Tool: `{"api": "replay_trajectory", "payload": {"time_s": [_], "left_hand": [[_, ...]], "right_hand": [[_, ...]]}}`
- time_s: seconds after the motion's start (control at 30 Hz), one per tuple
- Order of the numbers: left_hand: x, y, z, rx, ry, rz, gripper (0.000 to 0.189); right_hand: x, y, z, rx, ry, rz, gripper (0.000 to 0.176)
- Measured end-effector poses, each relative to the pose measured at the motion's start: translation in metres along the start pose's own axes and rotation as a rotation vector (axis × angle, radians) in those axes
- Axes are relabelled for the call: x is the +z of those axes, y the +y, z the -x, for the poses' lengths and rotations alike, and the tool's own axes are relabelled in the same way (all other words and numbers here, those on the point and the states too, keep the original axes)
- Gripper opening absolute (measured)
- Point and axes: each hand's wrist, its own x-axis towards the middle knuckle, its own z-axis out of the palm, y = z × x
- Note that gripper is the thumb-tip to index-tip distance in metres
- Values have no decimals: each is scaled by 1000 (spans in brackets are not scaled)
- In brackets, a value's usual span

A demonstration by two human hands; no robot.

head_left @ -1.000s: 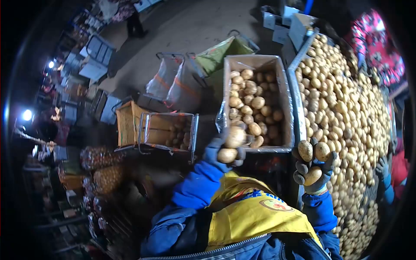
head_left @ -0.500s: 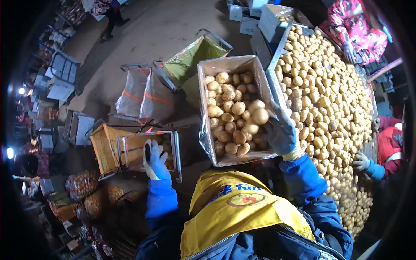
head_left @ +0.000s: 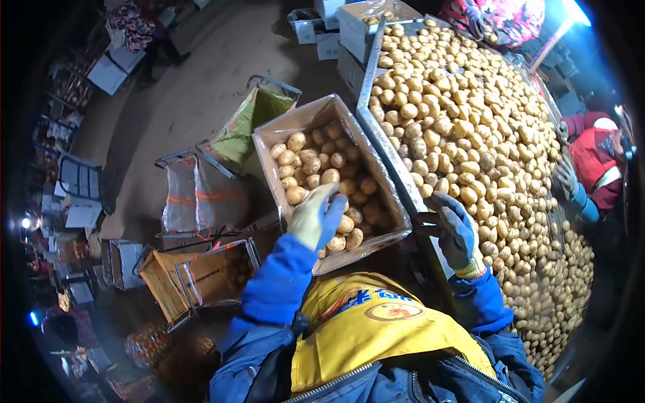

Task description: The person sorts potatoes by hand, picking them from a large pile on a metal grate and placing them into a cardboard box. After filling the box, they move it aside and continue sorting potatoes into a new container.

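Observation:
My left hand [head_left: 318, 216], in a cream and blue glove, is over the near part of a plastic-lined cardboard box [head_left: 270, 149] holding potatoes [head_left: 311, 166]. Its fingers reach out just above the potatoes, and I see none gripped in them. At the metal edge of the sorting table [head_left: 380, 144], my right hand [head_left: 458, 234] is held up in a grey-blue glove with its fingers apart and nothing between them. Right beside it lies the large heap of potatoes [head_left: 463, 144].
Left of the box stand a green bag on a frame [head_left: 247, 124], a clear bag on a frame [head_left: 185, 195] and a wooden crate [head_left: 164, 282]. Two co-workers, one in a red vest [head_left: 594, 158], are at the table's far side. Another person [head_left: 134, 30] is at upper left.
My left hand has moved right, from over the wooden crate to over the box. My right hand has left the box for the table edge. The view has shifted and turned.

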Motion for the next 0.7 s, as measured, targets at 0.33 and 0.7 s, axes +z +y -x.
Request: {"api": "replay_trajectory", "payload": {"time_s": [0.33,0.7], "left_hand": [[-2,-39,-111,-126,-116,-979,39],[-11,-41,-123,-135,-248,-975,63]], "right_hand": [[-35,-18,69,51,143,118,41],[-48,-15,68,1,87,170,41]]}}
